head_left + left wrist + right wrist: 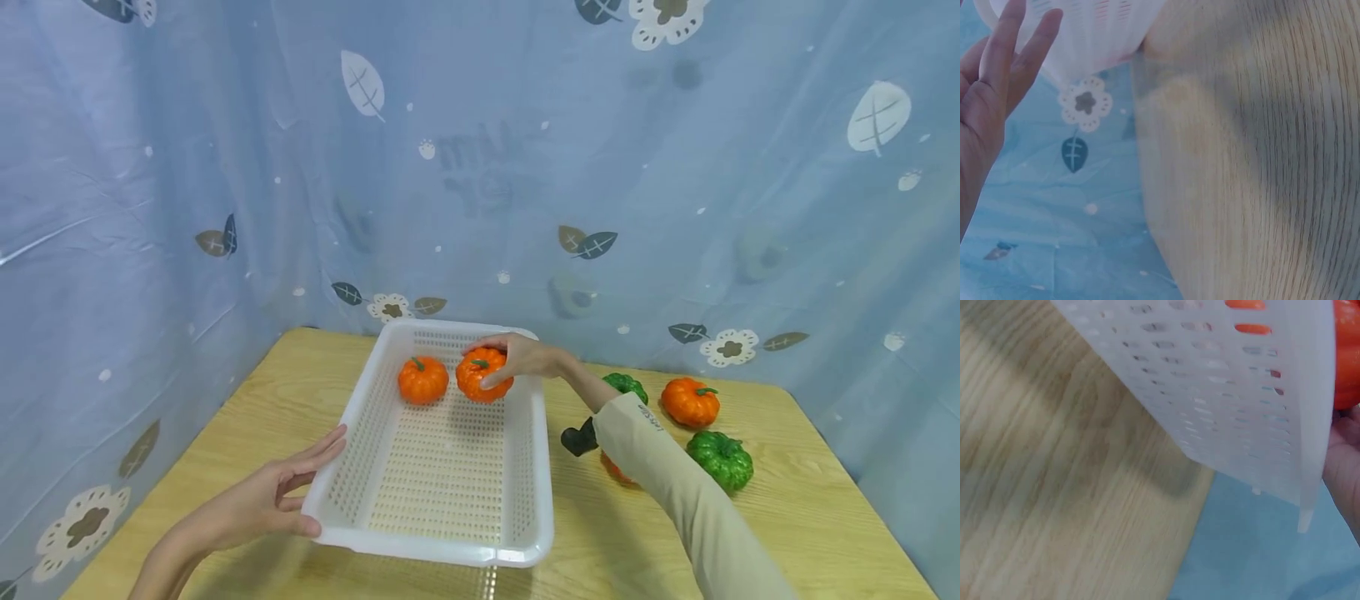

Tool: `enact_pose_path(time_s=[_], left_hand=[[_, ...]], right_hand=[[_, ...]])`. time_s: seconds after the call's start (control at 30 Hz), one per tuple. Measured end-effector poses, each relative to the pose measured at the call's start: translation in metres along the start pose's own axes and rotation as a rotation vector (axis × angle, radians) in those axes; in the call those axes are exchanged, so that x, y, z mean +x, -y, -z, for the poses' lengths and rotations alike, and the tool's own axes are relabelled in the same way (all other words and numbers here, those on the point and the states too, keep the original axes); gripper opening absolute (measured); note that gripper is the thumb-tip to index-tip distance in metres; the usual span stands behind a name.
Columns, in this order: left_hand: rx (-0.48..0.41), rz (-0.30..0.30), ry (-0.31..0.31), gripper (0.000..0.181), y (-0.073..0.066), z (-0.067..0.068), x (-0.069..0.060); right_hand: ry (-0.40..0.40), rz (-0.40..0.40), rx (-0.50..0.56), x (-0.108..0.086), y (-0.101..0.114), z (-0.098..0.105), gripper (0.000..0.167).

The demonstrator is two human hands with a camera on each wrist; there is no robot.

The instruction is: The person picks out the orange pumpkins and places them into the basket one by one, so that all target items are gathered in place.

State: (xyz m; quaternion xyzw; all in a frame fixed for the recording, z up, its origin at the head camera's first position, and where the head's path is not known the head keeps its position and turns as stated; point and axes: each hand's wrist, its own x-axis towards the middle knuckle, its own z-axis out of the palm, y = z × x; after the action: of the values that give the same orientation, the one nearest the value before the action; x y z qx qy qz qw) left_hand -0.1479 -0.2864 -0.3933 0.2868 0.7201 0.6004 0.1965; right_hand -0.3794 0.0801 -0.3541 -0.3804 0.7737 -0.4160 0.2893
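A white perforated plastic basket (536,467) stands on the table. Inside it, toward the back left, lies a small orange pumpkin (422,382) with a green stem. My right hand (525,357) reaches over the basket's right rim and grips a second orange pumpkin (480,379) beside the first; in the right wrist view this pumpkin (1347,356) shows partly behind the basket wall (1222,387). At the basket's front left, my left hand (258,504) has its fingers extended and spread against the outer side. The left wrist view shows the fingers (1007,50) fairly straight near the basket wall.
Right of the basket, an orange pumpkin (690,402), a green pumpkin (720,460) and another green one (626,386) lie on the wooden table (810,517). My right sleeve partly hides an orange item (617,471). A patterned blue curtain (480,167) hangs behind.
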Motion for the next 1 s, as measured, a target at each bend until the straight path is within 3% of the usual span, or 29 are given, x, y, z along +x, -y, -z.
enact_pose_path(time_s=[0.33,0.57,1.0], left_hand=[[-0.021,0.032,-0.003,0.086,-0.004,0.001,0.002],[-0.017,0.013,-0.002,0.087,-0.003,-0.001,0.002],[-0.042,-0.002,0.000,0.087,-0.001,-0.001,0.001]], right_hand=[[0.138,-0.046,0.029,0.014,-0.007,0.012,0.071],[0.247,-0.118,0.048,0.024,-0.009,0.016,0.072],[0.262,-0.279,-0.192,0.037,-0.006,0.009,0.069]])
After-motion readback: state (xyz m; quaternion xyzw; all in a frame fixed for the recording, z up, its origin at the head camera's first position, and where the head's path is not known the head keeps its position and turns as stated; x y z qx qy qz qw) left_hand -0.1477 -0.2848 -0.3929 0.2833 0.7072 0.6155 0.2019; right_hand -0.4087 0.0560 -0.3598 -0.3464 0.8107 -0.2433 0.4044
